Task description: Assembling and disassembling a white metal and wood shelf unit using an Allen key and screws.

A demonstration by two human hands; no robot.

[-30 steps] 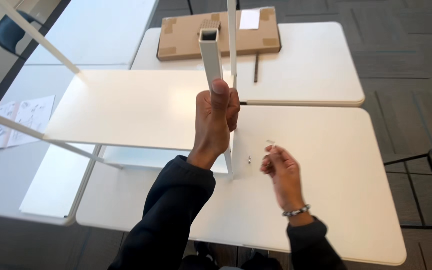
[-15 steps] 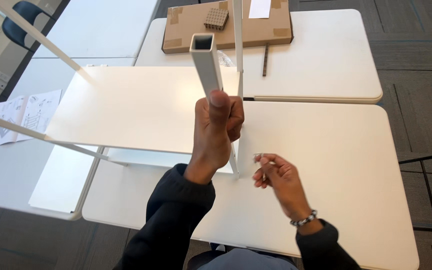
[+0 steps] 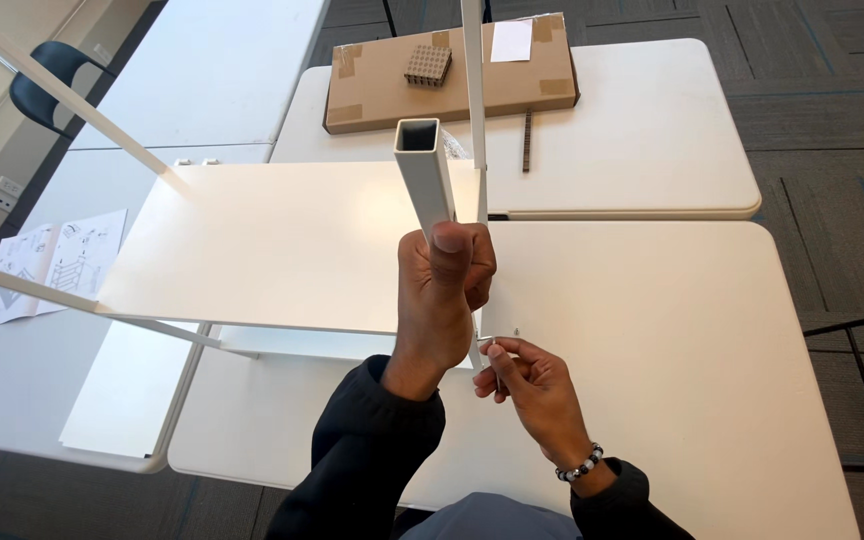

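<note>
My left hand is wrapped around a white square metal tube that stands upright with its open end toward the camera. The tube sits at the corner of a white shelf panel, which other thin white posts also hold. My right hand is lower, right beside the tube's base, pinching a small metal tool or screw between thumb and fingers against the post. A tiny screw lies on the white table just past my right fingers.
A flat brown cardboard box with a paper sheet and a block of small fasteners lies on the far table. A dark strip lies beside it. An instruction leaflet is at left. Chairs stand at far left and right edges.
My right hand has moved left and in, from open table toward the base of the tube, now touching it. My left hand keeps its grip on the tube.
</note>
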